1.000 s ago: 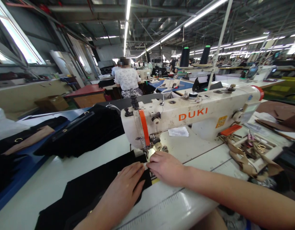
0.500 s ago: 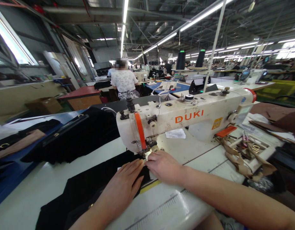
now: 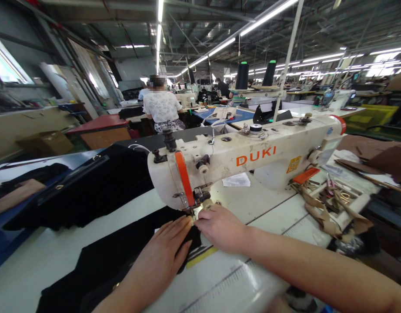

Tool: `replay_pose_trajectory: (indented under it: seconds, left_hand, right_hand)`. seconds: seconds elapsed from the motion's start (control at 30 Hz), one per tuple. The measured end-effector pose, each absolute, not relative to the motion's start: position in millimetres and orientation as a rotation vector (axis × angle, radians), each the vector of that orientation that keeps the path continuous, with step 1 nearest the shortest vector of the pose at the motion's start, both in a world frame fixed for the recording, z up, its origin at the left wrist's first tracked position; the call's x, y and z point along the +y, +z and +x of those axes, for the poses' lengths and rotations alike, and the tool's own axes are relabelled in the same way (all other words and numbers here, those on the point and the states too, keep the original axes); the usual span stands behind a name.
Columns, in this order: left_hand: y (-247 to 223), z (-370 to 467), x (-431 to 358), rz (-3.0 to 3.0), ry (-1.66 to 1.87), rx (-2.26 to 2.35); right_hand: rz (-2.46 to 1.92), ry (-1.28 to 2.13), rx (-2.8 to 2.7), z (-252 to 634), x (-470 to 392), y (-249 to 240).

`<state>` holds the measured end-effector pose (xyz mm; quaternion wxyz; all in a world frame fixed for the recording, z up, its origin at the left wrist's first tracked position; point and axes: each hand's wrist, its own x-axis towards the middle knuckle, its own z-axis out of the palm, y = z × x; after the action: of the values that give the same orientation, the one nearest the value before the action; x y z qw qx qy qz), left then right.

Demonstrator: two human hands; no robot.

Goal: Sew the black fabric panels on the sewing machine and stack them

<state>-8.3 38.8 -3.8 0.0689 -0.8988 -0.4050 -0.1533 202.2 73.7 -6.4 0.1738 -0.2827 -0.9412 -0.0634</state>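
A white sewing machine (image 3: 252,152) with orange lettering stands across the middle of the view, its needle area lit at the left end. Black fabric (image 3: 112,243) lies on the machine bed and reaches under the presser foot. My left hand (image 3: 164,248) rests flat on this fabric, fingers stretched toward the needle and thumb apart. Just right of the needle, my right hand (image 3: 220,226) is closed, its fingertips pinched at the fabric edge beside the foot. What those fingertips hold is too small to make out.
More black fabric (image 3: 99,187) with metal eyelets is piled at the left. A tray (image 3: 353,202) with scissors and brown strips sits at the right. Black thread cones (image 3: 242,78) stand behind the machine. Farther back, a person in a patterned white top (image 3: 163,106) sits facing away.
The whole view has shifted slightly, so the machine and fabric appear a little farther left. Both hands keep nearly the same pose beside the needle.
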Motion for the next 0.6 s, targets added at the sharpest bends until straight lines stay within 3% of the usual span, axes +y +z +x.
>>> replay_pose_trajectory:
  seconds: [0.6]
  left_hand:
    - [-6,-10,57,-2.710,-0.547,-1.252]
  right_hand:
    - [-0.842,-0.165,-2.654,202,73,-6]
